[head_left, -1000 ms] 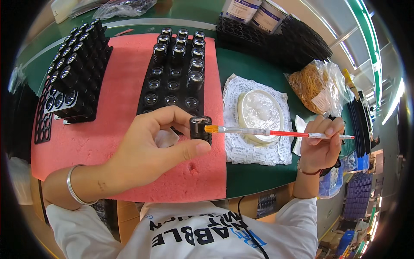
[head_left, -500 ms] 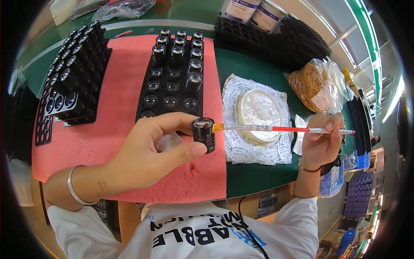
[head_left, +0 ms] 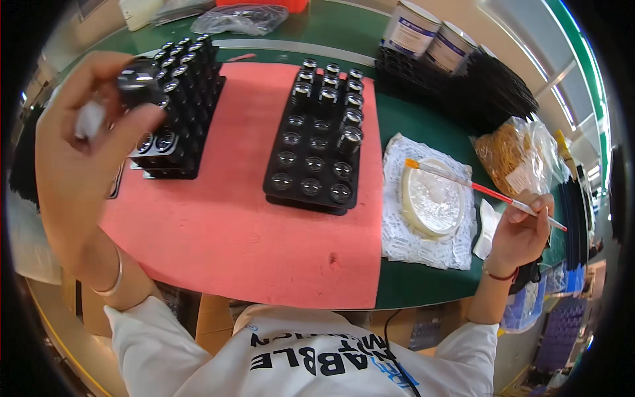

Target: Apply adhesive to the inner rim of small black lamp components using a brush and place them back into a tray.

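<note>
Left hand point(head_left: 73, 165) raised high at left, fingers pinching a small black cap-like part point(head_left: 140, 81) w/ thumb underneath, right over the full black tray point(head_left: 173, 112) at the mat's left edge; motion blur, so exact grip unclear. Right hand point(head_left: 522, 231) low at right, fingers pressed together around a thin red-and-white brush point(head_left: 486, 192), orange tip over the shallow white dish point(head_left: 433, 198) on its white cloth point(head_left: 423, 241). Half-filled black tray point(head_left: 317, 142) mid pink mat point(head_left: 245, 218), apart from both hands.
</note>
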A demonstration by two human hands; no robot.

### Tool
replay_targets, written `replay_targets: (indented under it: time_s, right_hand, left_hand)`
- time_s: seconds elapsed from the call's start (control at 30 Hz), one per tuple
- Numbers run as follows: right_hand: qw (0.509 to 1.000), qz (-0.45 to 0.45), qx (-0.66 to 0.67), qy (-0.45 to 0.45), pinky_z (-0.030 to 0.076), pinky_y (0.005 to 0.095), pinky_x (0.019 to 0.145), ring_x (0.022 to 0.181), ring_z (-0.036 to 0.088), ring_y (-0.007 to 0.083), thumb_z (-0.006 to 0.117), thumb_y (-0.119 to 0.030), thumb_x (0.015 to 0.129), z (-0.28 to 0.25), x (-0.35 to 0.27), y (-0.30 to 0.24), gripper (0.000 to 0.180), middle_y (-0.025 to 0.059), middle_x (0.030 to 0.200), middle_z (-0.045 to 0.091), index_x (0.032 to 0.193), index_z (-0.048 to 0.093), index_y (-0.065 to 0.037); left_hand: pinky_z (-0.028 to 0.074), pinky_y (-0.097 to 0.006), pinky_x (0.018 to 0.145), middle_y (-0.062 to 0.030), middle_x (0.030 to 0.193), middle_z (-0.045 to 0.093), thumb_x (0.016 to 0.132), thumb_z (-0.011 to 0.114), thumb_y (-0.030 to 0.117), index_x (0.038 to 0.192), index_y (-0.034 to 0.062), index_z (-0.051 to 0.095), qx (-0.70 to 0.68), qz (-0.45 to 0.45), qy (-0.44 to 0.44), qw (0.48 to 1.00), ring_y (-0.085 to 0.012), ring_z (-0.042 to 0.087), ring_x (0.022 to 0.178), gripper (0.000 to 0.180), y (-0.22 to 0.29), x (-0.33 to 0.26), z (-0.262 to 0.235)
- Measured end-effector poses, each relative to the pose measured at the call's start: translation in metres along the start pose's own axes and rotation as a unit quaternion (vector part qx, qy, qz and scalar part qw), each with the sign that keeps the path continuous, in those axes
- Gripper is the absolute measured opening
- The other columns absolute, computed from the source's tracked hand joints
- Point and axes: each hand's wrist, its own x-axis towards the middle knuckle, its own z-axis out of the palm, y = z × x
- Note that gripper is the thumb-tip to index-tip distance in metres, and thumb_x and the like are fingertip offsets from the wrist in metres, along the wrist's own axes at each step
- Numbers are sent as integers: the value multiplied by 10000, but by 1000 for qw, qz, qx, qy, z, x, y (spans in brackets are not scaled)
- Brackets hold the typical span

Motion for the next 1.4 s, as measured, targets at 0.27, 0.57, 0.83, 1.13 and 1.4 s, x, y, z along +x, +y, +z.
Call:
replay_targets:
  time_s: [0.27,0.57,0.83,1.13,1.4]
  right_hand:
    - [999,5,-29,25,303,219,499,519,377,108,383,-178,838,-4,1,6,167,62,552,425,768,425,-32]
    - [998,-3,-58,14,307,222,507,519,379,111,365,-173,837,-4,3,8,170,66,558,416,762,411,-28]
    - [999,-14,-44,25,319,222,516,538,387,118,388,-179,842,-4,0,4,182,71,568,421,777,439,-16]
    - [978,-112,-175,-13,336,230,491,510,443,146,431,-255,852,-6,-6,1,271,98,556,465,762,460,0]
    - [972,-155,-172,-37,356,229,486,500,475,148,441,-262,855,-3,-7,1,286,106,569,503,771,486,8]
  left_hand:
    - [313,-161,518,18,637,490,725,600,89,835,-24,540,89,-167,-27,982,-28,412,588,168,-94,4,-28]
    - [344,-192,516,0,642,524,719,586,62,827,-29,565,151,-205,-82,963,-37,436,565,143,-101,4,-25]
    - [323,-200,485,9,562,420,710,636,149,917,-21,575,205,-192,-35,959,-49,398,528,275,-84,0,-19]
    - [410,-304,507,-69,611,498,677,632,192,860,32,549,186,124,-112,968,-212,489,524,256,-9,-3,87]
    - [440,-360,620,-112,750,583,698,611,297,895,42,543,284,55,-187,939,-270,567,722,330,-26,28,137]
